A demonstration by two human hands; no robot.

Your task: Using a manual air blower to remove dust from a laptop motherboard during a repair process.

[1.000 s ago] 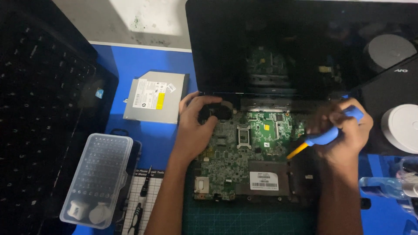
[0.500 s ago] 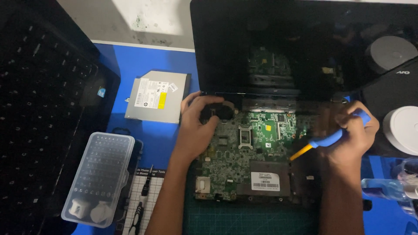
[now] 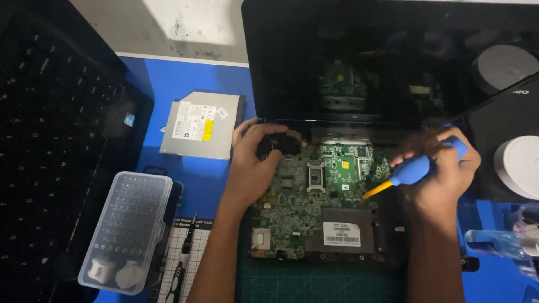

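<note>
An opened laptop lies before me with its green motherboard [image 3: 331, 191] bare and its dark screen [image 3: 393, 62] tilted up behind. My left hand [image 3: 255, 163] rests on the board's upper left corner, fingers curled around the black fan [image 3: 283, 143]. My right hand [image 3: 443, 168] grips a blue air blower [image 3: 418, 168] whose yellow nozzle [image 3: 377, 189] points down-left at the right part of the board.
A silver optical drive [image 3: 202, 124] lies on the blue mat to the left. A clear case of screwdriver bits [image 3: 126, 230] and a screwdriver [image 3: 182, 261] sit at lower left. A black keyboard part [image 3: 50, 146] fills the left side. White round objects [image 3: 519, 165] stand at right.
The view has shifted slightly; the laptop and both hands sit a little more to the right. The right hand with the blower has shifted slightly; the left hand stays on the fan.
</note>
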